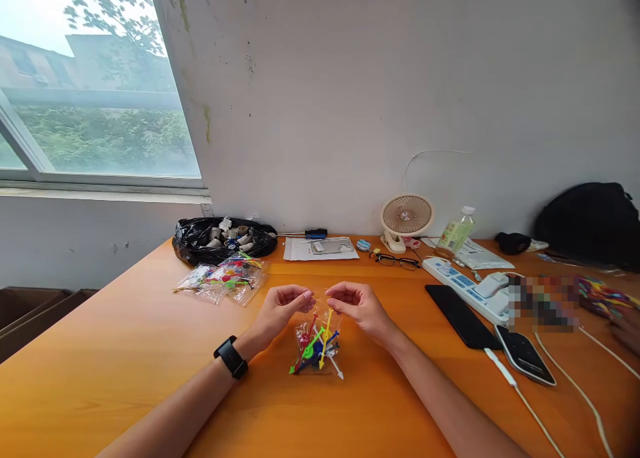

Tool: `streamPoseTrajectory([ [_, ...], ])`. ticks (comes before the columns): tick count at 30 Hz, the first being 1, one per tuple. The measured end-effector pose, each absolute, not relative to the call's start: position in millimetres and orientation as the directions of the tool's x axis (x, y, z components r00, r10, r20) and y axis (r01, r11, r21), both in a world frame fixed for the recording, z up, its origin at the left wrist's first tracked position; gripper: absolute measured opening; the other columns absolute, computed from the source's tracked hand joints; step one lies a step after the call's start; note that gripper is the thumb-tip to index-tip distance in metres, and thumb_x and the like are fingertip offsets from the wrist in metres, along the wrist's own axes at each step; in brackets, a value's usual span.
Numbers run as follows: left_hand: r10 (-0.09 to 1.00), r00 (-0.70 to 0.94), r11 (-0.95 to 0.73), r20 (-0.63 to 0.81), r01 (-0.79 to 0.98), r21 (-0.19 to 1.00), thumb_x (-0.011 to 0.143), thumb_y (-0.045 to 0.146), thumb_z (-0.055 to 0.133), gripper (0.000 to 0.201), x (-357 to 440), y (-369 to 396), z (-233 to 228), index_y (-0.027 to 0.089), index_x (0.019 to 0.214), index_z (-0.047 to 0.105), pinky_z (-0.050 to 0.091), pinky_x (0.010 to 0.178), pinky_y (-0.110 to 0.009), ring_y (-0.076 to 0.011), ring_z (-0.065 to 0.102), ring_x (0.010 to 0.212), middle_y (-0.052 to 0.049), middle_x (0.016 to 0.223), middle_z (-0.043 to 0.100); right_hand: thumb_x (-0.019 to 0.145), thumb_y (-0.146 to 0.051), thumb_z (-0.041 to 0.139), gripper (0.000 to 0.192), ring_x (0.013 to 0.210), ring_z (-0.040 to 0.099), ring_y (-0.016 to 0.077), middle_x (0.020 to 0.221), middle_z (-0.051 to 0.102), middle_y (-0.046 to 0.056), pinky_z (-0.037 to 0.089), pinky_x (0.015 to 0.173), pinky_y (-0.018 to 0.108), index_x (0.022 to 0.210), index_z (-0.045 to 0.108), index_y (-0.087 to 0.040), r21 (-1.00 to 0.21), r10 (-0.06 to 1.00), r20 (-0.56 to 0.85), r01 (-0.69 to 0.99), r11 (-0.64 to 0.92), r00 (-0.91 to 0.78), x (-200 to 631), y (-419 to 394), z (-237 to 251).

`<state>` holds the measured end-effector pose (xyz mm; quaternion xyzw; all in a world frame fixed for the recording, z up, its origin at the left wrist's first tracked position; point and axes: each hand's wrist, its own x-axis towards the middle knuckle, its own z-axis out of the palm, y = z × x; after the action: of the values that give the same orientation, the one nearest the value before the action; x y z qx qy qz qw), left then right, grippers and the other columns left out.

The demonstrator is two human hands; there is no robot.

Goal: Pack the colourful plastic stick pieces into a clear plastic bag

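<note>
A small clear plastic bag [317, 345] filled with coloured plastic sticks in red, green, yellow and blue hangs just above the orange table [125, 351]. My left hand [281, 309], with a black watch on its wrist, pinches the bag's top left corner. At the top right corner my right hand [356, 305] pinches it too. Both hands sit close together near the table's middle.
More bags of coloured sticks [225, 279] lie behind, before a black bag of spools [224, 239]. To the right are a small fan [406, 219], glasses [397, 261], a bottle [456, 231], a power strip [467, 288], two phones [463, 316] with cables, and another person's hand [629, 331].
</note>
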<state>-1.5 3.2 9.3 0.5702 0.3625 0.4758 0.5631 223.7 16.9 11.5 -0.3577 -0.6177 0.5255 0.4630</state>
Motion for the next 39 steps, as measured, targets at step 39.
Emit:
streamPoseTrajectory([
  [39, 0.954, 0.261, -0.123, 0.149, -0.115, 0.986, 0.076, 0.036, 0.089, 0.033, -14.9, 11.7, 9.5, 0.013, 0.098, 0.080, 0.060, 0.075, -0.028, -0.0191, 0.075, 0.078, -0.010, 0.091, 0.082, 0.081, -0.052, 0.081, 0.036, 0.063, 0.054, 0.0129, 0.068, 0.064, 0.000, 0.044, 0.062, 0.027, 0.081, 0.075, -0.017, -0.970, 0.916, 0.210, 0.042, 0.239, -0.343, 226.4, 16.5, 15.0],
])
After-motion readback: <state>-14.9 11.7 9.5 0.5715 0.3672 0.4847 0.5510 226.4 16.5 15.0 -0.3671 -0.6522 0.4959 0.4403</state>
